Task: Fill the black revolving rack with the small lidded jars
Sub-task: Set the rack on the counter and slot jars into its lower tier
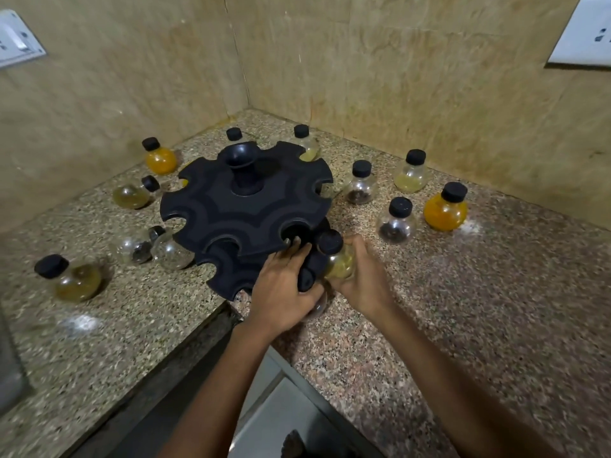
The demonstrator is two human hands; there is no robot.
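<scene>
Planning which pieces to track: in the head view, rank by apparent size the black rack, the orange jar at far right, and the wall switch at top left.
1. Black rack, by far the largest.
2. Orange jar and wall switch: they look about alike, and the switch is cut off by the frame edge and sits farther away, so I won't rank them.

A speckled stone counter (pixel 429 325) fills a corner of tan walls (pixel 429 77). White switch plates (pixel 585 34) sit on both walls.
</scene>
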